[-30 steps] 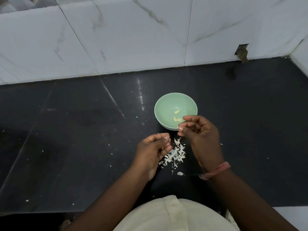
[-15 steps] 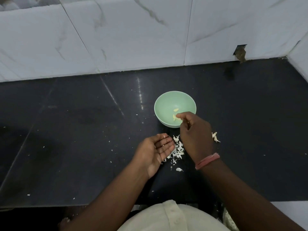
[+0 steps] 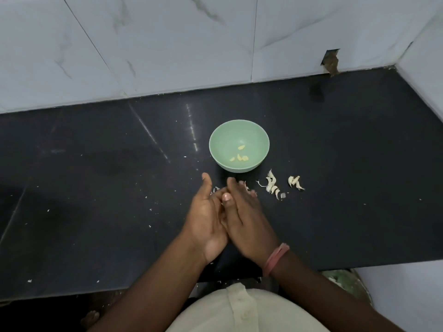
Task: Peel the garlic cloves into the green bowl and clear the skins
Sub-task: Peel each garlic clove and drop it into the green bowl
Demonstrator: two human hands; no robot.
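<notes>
The green bowl (image 3: 239,146) sat on the black bench (image 3: 96,188), approx. centre of view, w/ a few peeled garlic cloves (image 3: 240,155) lying in its bottom. Both hands were just in front of the bowl, side by side and touching along their inner edges. Left hand (image 3: 206,219) was palm-up, fingers straight and relaxed, thumb pointing toward the bowl; its grip was apart, nothing pinched. Right hand (image 3: 247,219) lay palm-down w/ straight fingers reaching over the bench, thumb crossing onto the left palm; its grip was also apart, and whether anything sat under it could not be told. Some skins (image 3: 247,186) peeked out from under the right fingertips. More skins lay loose to the right: one cluster (image 3: 272,184) just beside the bowl's near-right side, a smaller clump (image 3: 295,182) a bit further right, both apart from the hands. Tiny white flakes (image 3: 149,209) were scattered over the bench on the left. A pink band (image 3: 275,258) ringed the right wrist. Behind the bench stood a white marbled tile wall (image 3: 167,44) w/ a rough hole (image 3: 330,61) at its base on the right. No brands, labels or writing could be read anywhere.
</notes>
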